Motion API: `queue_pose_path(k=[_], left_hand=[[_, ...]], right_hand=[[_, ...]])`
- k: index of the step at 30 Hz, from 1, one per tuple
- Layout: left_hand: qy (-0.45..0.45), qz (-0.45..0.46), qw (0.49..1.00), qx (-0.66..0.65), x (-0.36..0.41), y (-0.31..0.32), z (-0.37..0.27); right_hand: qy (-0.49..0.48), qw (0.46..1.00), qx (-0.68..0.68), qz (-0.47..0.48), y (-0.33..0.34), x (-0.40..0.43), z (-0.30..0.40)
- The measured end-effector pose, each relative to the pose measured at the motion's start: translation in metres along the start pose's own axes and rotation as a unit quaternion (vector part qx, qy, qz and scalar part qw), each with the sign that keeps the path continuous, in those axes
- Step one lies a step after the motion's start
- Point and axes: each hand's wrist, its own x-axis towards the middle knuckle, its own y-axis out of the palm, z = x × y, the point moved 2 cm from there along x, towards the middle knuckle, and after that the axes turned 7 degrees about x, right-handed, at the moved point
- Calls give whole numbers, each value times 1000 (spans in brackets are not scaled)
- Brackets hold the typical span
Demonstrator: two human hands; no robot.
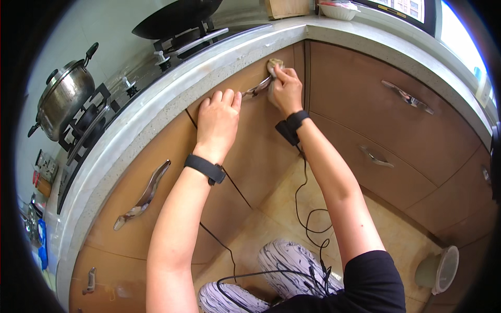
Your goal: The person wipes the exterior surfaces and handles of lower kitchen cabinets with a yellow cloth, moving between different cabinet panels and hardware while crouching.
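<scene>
My right hand [287,88] pinches a bunched, pale brownish cloth [275,64] against the brown cabinet front, just under the countertop edge. Beside it, a curved shiny metal handle [258,89] runs along the cabinet front [250,129] between my two hands. The fingers of my left hand [221,113] rest on the top of that front, near the handle's left end; nothing is seen in them, though the palm side is hidden. Black bands circle both wrists.
The pale stone countertop [172,92] curves overhead, bearing a gas stove with a black wok [176,17] and a steel pot [66,98]. Another handle [145,195] juts out at left. Black cables [305,195] hang by my legs. A small bin [436,270] stands on the floor at right.
</scene>
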Motion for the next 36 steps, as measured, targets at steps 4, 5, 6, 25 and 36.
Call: queue_pose_path(k=[4, 5, 6, 25, 36], left_hand=[[0, 7, 1000, -3, -5, -4, 2], [-1, 6, 1000, -10, -5, -5, 1], [-2, 6, 1000, -17, -4, -6, 1], [-13, 21, 1000, -16, -3, -9, -5], [-11, 24, 1000, 15, -1, -4, -11]], right_hand=[[-22, 989, 113, 95, -10, -8, 36], [-56, 988, 100, 106, -13, -7, 34], [-88, 985, 89, 117, -15, -5, 31], [-49, 994, -80, -53, -10, 78, -92], [-29, 985, -168, 18, -21, 2, -159]])
